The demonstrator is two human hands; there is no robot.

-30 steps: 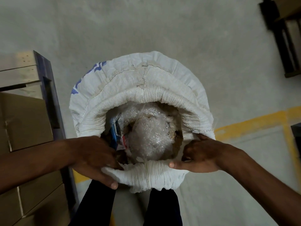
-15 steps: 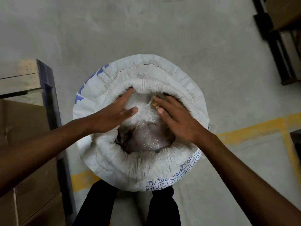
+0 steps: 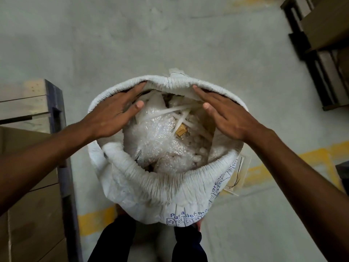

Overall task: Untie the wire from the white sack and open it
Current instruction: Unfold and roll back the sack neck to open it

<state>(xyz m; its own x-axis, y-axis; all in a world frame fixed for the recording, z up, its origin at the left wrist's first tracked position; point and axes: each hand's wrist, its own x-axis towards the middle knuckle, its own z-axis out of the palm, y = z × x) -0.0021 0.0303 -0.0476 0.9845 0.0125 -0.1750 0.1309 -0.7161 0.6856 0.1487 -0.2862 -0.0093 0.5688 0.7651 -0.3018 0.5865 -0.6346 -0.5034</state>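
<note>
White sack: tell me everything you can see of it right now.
The white sack looks like woven plastic with blue print low on its near side. It stands upright on the floor, mouth open, its top rolled into a thick ribbed rim. Bubble wrap fills it. The left hand and right hand press the far rim.

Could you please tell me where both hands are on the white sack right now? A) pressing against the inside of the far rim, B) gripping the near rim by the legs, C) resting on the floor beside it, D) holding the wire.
A: the left hand and right hand lie flat and spread against the inner side of the far rim of the white sack, above the bubble wrap.
</note>
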